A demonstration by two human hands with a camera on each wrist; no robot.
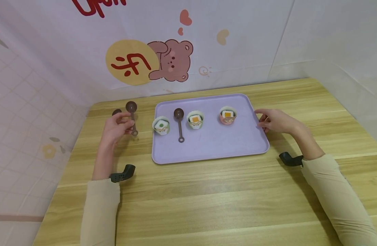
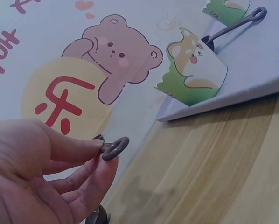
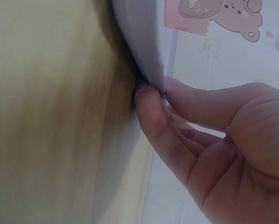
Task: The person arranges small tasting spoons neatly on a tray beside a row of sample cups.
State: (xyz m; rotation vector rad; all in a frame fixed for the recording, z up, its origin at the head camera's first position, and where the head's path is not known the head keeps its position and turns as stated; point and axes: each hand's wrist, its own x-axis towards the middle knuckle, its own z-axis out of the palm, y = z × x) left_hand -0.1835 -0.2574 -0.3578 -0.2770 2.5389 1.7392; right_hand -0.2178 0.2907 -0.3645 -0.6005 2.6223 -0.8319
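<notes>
My left hand (image 1: 114,127) pinches the handle of a brown measuring spoon (image 1: 131,107) above the table, left of the lilac tray (image 1: 207,147). The handle's ring end (image 2: 116,148) sticks out past the thumb and fingertip in the left wrist view. A second brown spoon (image 1: 116,111) lies behind that hand, mostly hidden. On the right, my right hand (image 1: 277,120) grips the tray's edge (image 3: 146,51) between thumb and fingers. A third brown spoon (image 1: 180,124) lies on the tray between two green paper cups.
The left green cup (image 1: 161,126) holds a white block with a green dot. White-and-orange blocks sit in the middle green cup (image 1: 195,120) and the pink cup (image 1: 227,116). A printed cloth (image 1: 237,51) hangs behind the wooden table (image 1: 191,198).
</notes>
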